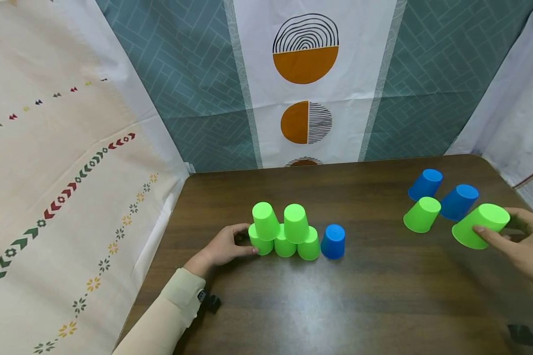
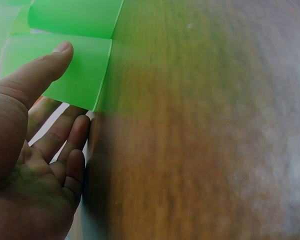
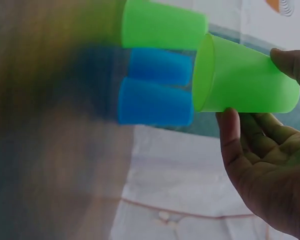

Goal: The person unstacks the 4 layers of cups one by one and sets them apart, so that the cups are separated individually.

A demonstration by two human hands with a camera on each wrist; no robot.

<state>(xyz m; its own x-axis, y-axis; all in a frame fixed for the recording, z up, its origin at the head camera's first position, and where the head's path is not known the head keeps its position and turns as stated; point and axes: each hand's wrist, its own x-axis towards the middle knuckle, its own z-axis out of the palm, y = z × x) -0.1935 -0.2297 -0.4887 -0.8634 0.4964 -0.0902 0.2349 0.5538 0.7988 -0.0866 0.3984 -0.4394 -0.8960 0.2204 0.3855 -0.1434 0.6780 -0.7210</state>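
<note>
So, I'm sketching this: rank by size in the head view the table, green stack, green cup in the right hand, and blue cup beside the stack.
1. Table
2. Green stack
3. Held green cup, perhaps enlarged by nearness
4. Blue cup

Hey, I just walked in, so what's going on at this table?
A person's right hand holds an upside-down, bright green, tapered plastic-looking cup above a dark brown wood-look table, near another green cup and two blue cups. Their left hand is at the left end of a green cup stack, two cups over a row of three. One more blue cup stands just right of the stack.
</note>
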